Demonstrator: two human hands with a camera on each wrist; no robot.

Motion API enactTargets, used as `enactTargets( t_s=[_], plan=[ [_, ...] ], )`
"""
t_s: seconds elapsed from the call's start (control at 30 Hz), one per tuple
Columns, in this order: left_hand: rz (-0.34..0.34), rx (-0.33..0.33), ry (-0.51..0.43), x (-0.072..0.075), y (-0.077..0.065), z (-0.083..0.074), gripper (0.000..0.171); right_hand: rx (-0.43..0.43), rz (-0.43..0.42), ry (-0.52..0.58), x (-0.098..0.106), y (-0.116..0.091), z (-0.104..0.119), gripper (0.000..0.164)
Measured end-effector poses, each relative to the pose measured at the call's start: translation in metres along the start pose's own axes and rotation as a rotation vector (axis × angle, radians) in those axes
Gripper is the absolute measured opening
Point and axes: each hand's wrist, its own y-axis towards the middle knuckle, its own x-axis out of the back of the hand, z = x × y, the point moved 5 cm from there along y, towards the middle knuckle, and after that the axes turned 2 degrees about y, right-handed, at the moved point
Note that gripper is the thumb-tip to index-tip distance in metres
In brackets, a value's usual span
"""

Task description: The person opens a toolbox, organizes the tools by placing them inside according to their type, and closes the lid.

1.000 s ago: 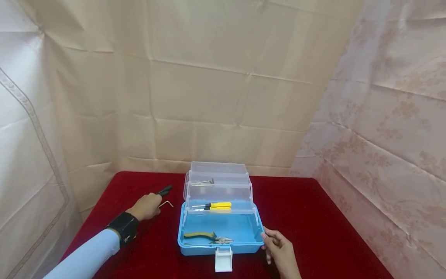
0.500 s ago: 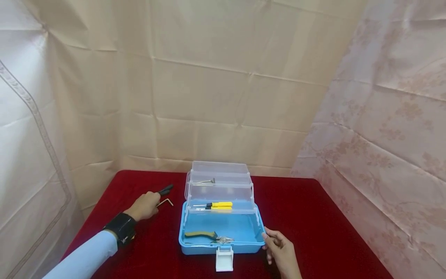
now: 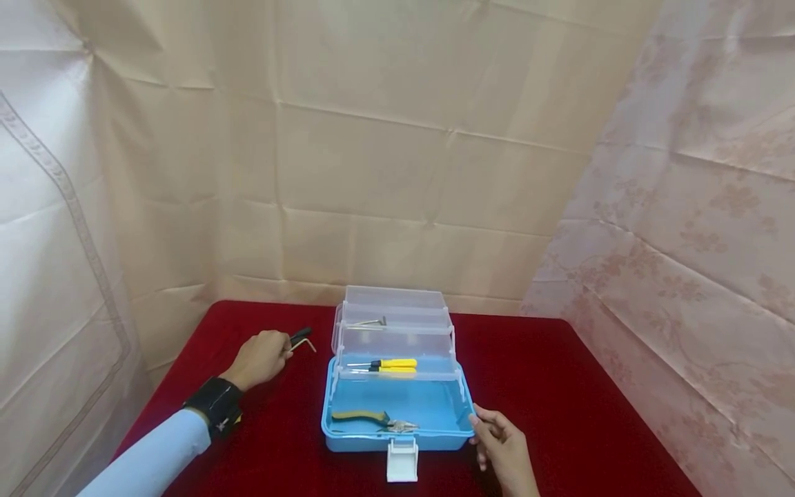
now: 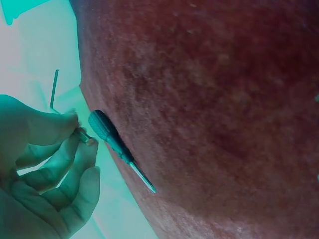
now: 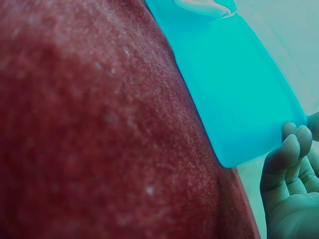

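My left hand [image 3: 261, 357] pinches a bent L-shaped hex key [image 3: 304, 342] between thumb and fingers, its short end pointing right. In the left wrist view the hex key [image 4: 84, 135] passes through the pinch, partly hidden by the thumb. A black-handled screwdriver [image 4: 105, 128] lies on the red cloth just beyond those fingertips. My right hand [image 3: 504, 445] grips the front right corner of the open blue toolbox [image 3: 360, 444], thumb at the rim. From the right wrist, fingertips [image 5: 284, 154] show against the box's outer wall.
Yellow-handled pliers [image 3: 360, 415] lie in the toolbox's base. Two yellow screwdrivers [image 3: 399, 363] sit in a clear tray [image 3: 428, 376], and thin metal tools [image 3: 373, 322] in the tray above. A white latch [image 3: 402, 462] hangs down in front. Red cloth [image 3: 559, 386] covers the table.
My left hand has lifted slightly up and to the right, carrying the hex key closer to the black screwdriver handle. My right hand stays at the toolbox corner.
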Motion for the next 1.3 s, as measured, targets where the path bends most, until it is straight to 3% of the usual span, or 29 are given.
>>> enactTargets(
  t_s=[0.67,1.3],
  plan=[
    [-0.095,0.039,-0.043,0.012,0.001,-0.005,0.007,0.001,0.001,-0.006,0.001,-0.001,0.001,0.054],
    [-0.179,0.004,-0.019,0.02,0.002,-0.013,0.012,0.002,0.006,0.0,0.001,-0.001,0.002,0.053]
  ],
)
